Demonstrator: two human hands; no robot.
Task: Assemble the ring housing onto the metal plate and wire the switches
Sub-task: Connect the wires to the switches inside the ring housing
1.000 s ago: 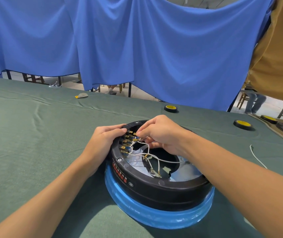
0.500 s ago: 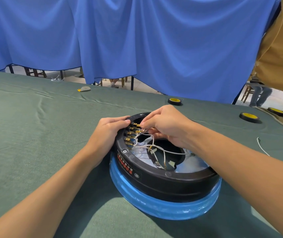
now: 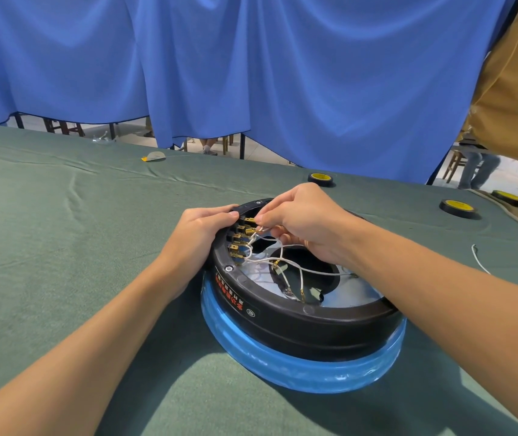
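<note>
Left hand (image 3: 201,234) is gripping the rim of the ring housing (image 3: 298,322), fingers curled over its edge. Right hand (image 3: 308,225) is pinching the end of a white wire (image 3: 260,228) between thumb and forefinger, at the topmost of the switch terminals (image 3: 240,239) just beside the left fingertips. Housing is sitting over the metal plate (image 3: 358,291), below both hands on the bench (image 3: 62,247). Two tape rolls (image 3: 320,177) are lying beyond the right hand.
</note>
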